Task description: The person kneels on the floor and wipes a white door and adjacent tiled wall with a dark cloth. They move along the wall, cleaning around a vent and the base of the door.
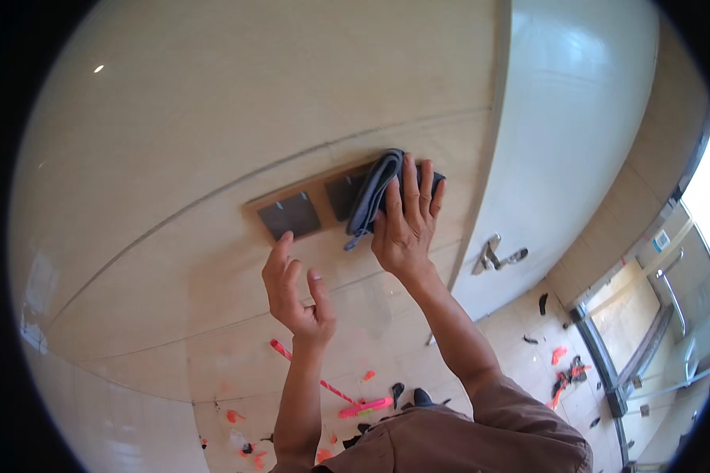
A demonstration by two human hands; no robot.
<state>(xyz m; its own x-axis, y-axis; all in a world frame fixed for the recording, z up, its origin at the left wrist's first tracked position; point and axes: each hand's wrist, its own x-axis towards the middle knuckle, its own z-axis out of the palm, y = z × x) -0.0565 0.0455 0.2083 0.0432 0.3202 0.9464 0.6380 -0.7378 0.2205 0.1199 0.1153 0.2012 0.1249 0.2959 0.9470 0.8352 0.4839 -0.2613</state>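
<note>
My right hand, fingers spread, presses a folded blue-grey cloth against the right end of a wooden switch panel on the tiled wall. A dark square plate shows at the panel's left end, and a second one beside it is partly covered by the cloth. My left hand is raised below the left plate, fingers curled and apart, holding nothing. Its index fingertip is at the plate's lower edge; whether it touches is unclear.
A white door with a metal lever handle stands to the right. On the tiled floor lie a pink broom with a red-striped handle and scattered orange and black scraps. Glass doors are at far right.
</note>
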